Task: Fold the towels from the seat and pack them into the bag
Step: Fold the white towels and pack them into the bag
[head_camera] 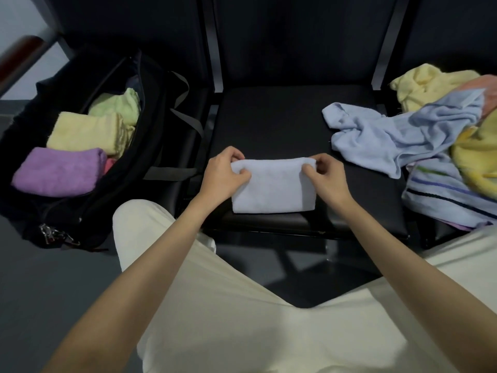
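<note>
A folded pale white-blue towel point(274, 188) lies on the front of the black middle seat point(290, 125). My left hand point(224, 175) pinches its upper left corner, my right hand point(324, 175) pinches its upper right corner. To the left stands an open black bag point(150, 109) holding a folded purple towel point(57, 172), a folded pale yellow towel point(86, 131) and a light green towel point(118, 105). On the right seat lies a heap of unfolded towels: light blue point(398, 134), yellow point(425, 83) and striped point(443, 195).
Black seat backs rise behind the seats. The bag's grey straps point(185, 118) hang over its right side toward the middle seat. My cream-coloured trouser legs point(242, 319) fill the foreground. Grey floor point(40, 292) shows at the lower left.
</note>
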The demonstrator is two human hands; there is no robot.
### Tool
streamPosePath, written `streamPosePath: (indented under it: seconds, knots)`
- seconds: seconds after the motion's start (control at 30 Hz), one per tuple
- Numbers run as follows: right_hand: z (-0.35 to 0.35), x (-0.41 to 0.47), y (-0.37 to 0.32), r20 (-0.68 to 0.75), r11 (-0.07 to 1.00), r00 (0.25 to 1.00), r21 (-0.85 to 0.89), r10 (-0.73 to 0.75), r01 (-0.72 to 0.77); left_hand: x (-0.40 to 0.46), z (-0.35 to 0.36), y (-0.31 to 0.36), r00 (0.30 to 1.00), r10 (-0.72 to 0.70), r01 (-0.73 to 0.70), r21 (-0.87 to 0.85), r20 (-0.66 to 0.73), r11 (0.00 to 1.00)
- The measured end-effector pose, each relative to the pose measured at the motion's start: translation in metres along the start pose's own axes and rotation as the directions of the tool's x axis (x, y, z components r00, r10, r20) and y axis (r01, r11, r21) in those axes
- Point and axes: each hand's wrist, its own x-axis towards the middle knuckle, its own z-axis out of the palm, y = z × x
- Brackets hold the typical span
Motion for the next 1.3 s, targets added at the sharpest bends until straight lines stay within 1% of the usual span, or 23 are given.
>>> streamPosePath:
  seconds: [0.07,0.17,0.23,0.33,0.4,0.43,0.47,0.53,0.6,0.7,0.77,0.87,0.97,1.03,1.13,1.2,1.3]
  knots:
    - [0.006,0.013,0.007,-0.027,0.999,1.000,-0.032,0.013,-0.014,0.016,0.009,-0.006,0.999,-0.036,0.036,0.017,0.008,0.999]
    - [0.010,0.025,0.017,0.005,0.987,0.999,-0.152,0.050,-0.049,0.027,0.022,-0.019,0.994,-0.108,0.108,0.008,0.019,0.994]
    - [0.009,0.025,0.024,0.012,0.973,0.997,-0.221,0.070,-0.065,0.025,0.027,-0.025,0.987,-0.162,0.162,-0.009,-0.022,0.987]
    - [0.007,0.019,0.037,-0.019,0.931,0.997,-0.358,0.076,-0.077,0.015,0.031,-0.031,0.954,-0.284,0.290,0.051,-0.091,0.956]
    - [0.010,0.014,0.042,-0.006,0.875,0.996,-0.478,0.087,-0.079,0.009,0.034,-0.035,0.922,-0.381,0.387,0.129,-0.063,0.913]
    - [0.013,0.012,0.043,0.004,0.849,0.995,-0.523,0.096,-0.080,0.008,0.037,-0.037,0.910,-0.413,0.412,0.169,-0.032,0.895]
    - [0.016,0.010,0.041,0.009,0.832,0.995,-0.550,0.098,-0.077,0.008,0.039,-0.039,0.899,-0.437,0.429,0.192,0.001,0.883]
    - [0.023,0.007,0.035,0.012,0.824,0.995,-0.562,0.095,-0.071,0.009,0.043,-0.041,0.883,-0.467,0.454,0.177,0.043,0.873]
    - [0.030,0.005,0.026,0.019,0.853,0.995,-0.517,0.100,-0.076,0.010,0.046,-0.040,0.881,-0.469,0.457,0.145,0.057,0.877]
    - [0.040,-0.001,0.010,0.085,0.911,0.989,-0.406,0.120,-0.075,0.004,0.042,-0.035,0.883,-0.466,0.460,0.089,0.063,0.883]
    - [0.051,-0.004,-0.001,0.124,0.940,0.987,-0.336,0.104,-0.057,0.002,0.028,-0.037,0.889,-0.456,0.454,0.042,0.045,0.890]
    - [0.081,0.001,-0.025,0.170,0.974,0.984,-0.225,0.054,-0.015,0.007,-0.014,-0.054,0.888,-0.455,0.453,-0.048,-0.060,0.890]
    - [0.126,0.012,-0.058,0.217,0.998,0.975,-0.055,0.055,-0.044,0.017,-0.071,-0.078,0.879,-0.427,0.415,-0.100,-0.210,0.904]
    - [0.161,0.018,-0.083,0.271,0.996,0.961,0.044,0.060,-0.075,0.026,-0.113,-0.094,0.873,-0.379,0.367,-0.098,-0.308,0.925]
    - [0.217,0.028,-0.121,0.329,0.995,0.944,0.099,-0.009,-0.025,0.041,-0.172,-0.121,0.855,-0.324,0.332,-0.051,-0.404,0.942]
    - [0.253,0.038,-0.143,0.350,0.994,0.934,0.103,-0.072,0.038,0.053,-0.205,-0.142,0.842,-0.294,0.331,0.002,-0.452,0.944]
    - [0.299,0.060,-0.175,0.377,0.988,0.914,0.039,-0.154,0.150,0.078,-0.247,-0.175,0.841,-0.258,0.325,0.064,-0.475,0.944]
